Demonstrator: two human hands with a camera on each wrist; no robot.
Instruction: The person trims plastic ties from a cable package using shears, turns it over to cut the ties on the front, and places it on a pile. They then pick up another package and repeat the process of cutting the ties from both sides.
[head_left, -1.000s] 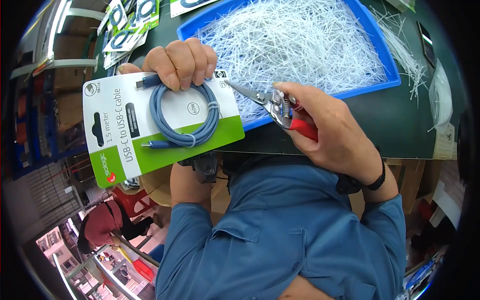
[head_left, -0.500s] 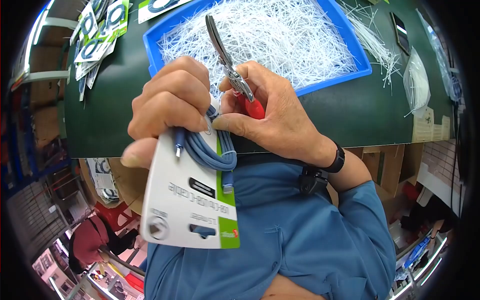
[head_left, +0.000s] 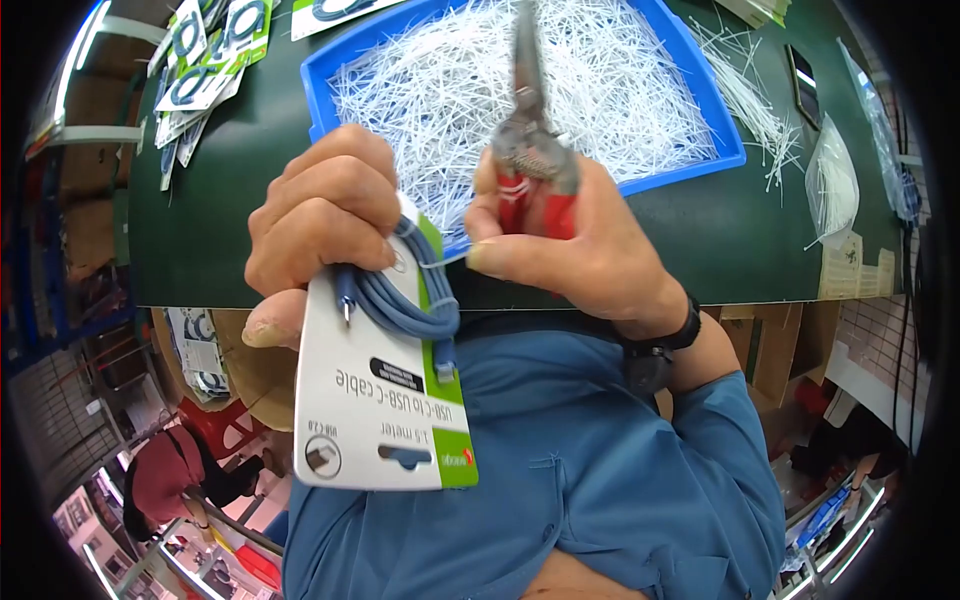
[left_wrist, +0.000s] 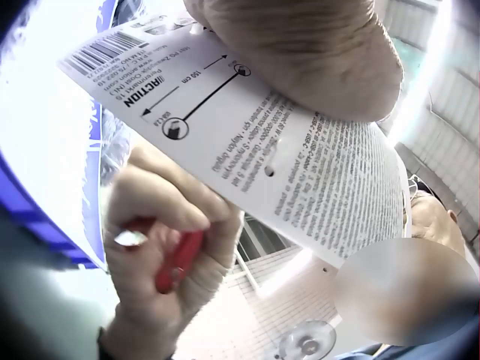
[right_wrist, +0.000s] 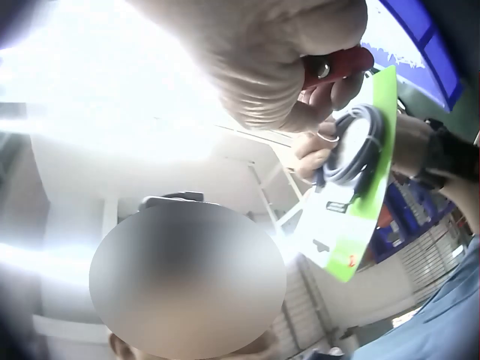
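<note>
My left hand (head_left: 325,215) grips a white and green cable card (head_left: 365,430), its printed front upside down in the head view. Around the card's middle lies a coiled blue cable (head_left: 400,305), and a thin white tie (head_left: 452,258) runs from it to my right thumb tip. My right hand (head_left: 590,250) holds red-handled cutters (head_left: 535,160), blades pointing up and blurred; whether they are closed I cannot tell. Printed text covers the card's back (left_wrist: 225,127) in the left wrist view. The right wrist view shows one red handle (right_wrist: 337,67) in my right hand.
Behind my hands, a blue tray (head_left: 680,172) holds a heap of white plastic strips. Carded cables (head_left: 205,85) are piled at the back left. To the right lie loose white ties (head_left: 745,95), a phone (head_left: 803,85) and a clear bag (head_left: 832,185).
Since the first frame, the card has turned upside down and tilted below my left hand. My right hand has moved in beside the coil, and the cutters have swung from pointing left to pointing up.
</note>
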